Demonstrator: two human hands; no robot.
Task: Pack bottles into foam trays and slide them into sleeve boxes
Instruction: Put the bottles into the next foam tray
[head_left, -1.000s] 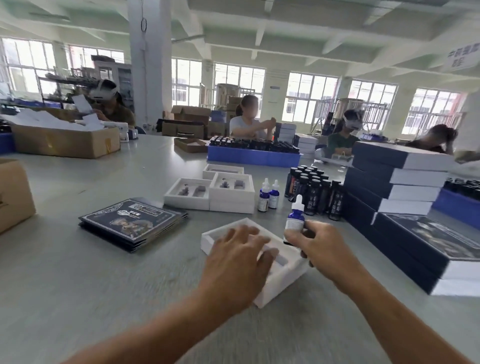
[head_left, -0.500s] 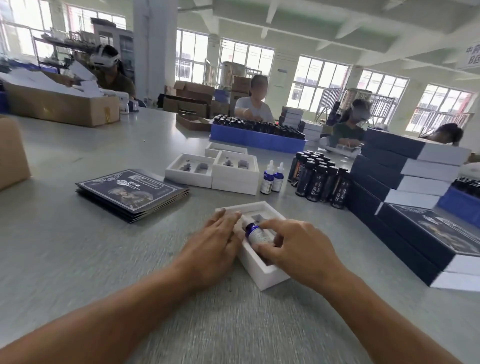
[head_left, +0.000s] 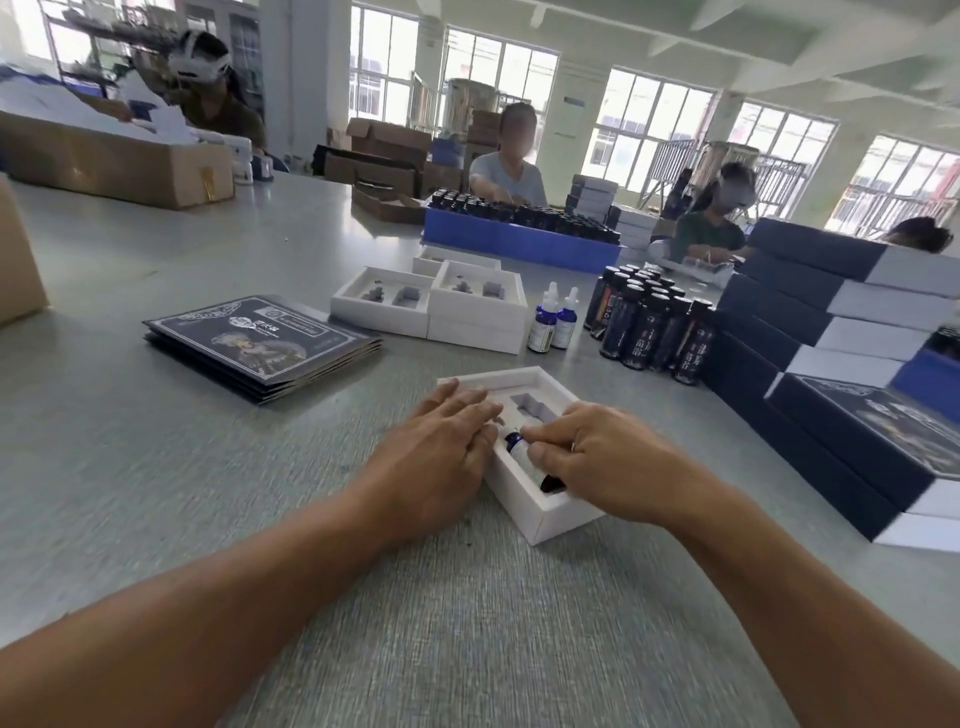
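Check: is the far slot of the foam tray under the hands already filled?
No: the far slot of the foam tray is empty, while the right hand presses a dropper bottle into the near one.

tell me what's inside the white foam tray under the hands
The white foam tray holds a small blue dropper bottle under the right hand, plus an empty slot. The left hand hides the tray's left side.

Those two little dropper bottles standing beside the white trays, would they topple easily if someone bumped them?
Probably. The two dropper bottles stand tall and slim on narrow bases, so a nudge near the white caps would likely tip them. They stand close together, so one may knock over the other. Being round, a fallen one would likely roll across the smooth table.
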